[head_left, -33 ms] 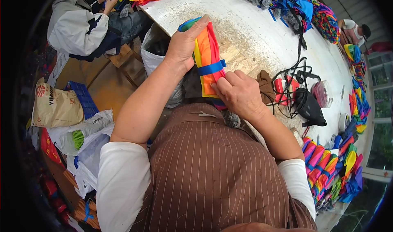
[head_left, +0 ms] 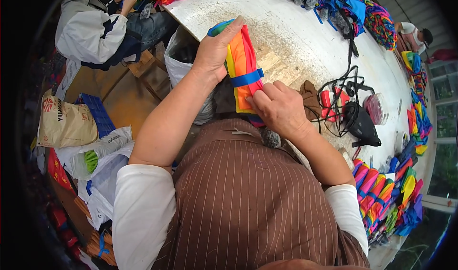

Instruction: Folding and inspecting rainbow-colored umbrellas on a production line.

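Note:
A folded rainbow-striped cloth bundle (head_left: 242,55) is held upright in front of my apron, with a blue strap (head_left: 246,78) around its lower half. My left hand (head_left: 214,50) grips its upper part, the thumb laid along the top end and the fingers hidden behind. At the lower right edge, just under the strap, my right hand (head_left: 281,105) pinches the fabric with curled fingers. Below the bundle a grey fluffy pompom (head_left: 271,139) shows against my apron (head_left: 248,193).
A worn white table (head_left: 286,29) spreads ahead. To the right lie tangled black cords with a black pouch (head_left: 361,124), a brown cloth (head_left: 310,101) and a round clear tub (head_left: 375,109). Strapped rainbow bundles (head_left: 374,193) pile up nearer. At left a co-worker (head_left: 93,29) sits by sacks (head_left: 67,122).

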`<act>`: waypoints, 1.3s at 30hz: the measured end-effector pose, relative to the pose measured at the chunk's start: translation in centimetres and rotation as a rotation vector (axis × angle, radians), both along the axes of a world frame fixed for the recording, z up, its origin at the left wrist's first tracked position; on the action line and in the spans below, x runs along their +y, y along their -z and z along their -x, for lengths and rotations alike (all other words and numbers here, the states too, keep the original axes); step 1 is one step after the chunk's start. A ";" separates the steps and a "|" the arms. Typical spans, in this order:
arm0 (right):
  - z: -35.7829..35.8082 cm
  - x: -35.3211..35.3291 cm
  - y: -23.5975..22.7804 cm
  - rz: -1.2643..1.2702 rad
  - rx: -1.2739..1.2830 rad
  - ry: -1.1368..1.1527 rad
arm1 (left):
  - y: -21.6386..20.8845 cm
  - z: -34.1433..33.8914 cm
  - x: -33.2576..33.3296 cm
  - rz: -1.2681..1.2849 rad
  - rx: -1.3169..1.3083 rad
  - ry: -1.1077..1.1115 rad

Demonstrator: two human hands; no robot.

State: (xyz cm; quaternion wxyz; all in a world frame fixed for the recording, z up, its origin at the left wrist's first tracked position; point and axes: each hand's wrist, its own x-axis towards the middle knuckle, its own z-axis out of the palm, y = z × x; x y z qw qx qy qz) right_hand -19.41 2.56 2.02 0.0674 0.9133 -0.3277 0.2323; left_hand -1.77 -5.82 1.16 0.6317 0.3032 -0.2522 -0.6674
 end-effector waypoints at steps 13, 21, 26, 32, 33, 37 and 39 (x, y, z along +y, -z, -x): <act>1.8 2.9 2.0 -0.208 -0.385 0.087 | 1.7 -2.5 -1.1 -0.043 0.040 -0.096; 1.8 3.0 2.7 -0.206 -0.451 0.127 | 1.1 -1.5 -0.2 -0.047 0.040 -0.067; 0.7 2.4 2.5 -0.310 -0.615 0.151 | 1.0 -0.3 1.0 -0.036 0.041 -0.031; 0.6 2.2 3.3 -0.183 -0.600 0.029 | 3.0 -0.8 1.7 -0.087 0.068 -0.021; 0.9 2.2 3.3 -0.187 -0.602 0.024 | 3.4 -1.0 1.9 -0.087 0.065 -0.021; 1.9 2.3 2.4 0.043 -0.343 -0.166 | 3.9 -1.3 3.0 -0.112 0.071 -0.025; 1.9 2.1 2.0 0.083 -0.264 -0.243 | 3.6 -1.2 3.3 -0.147 0.101 -0.024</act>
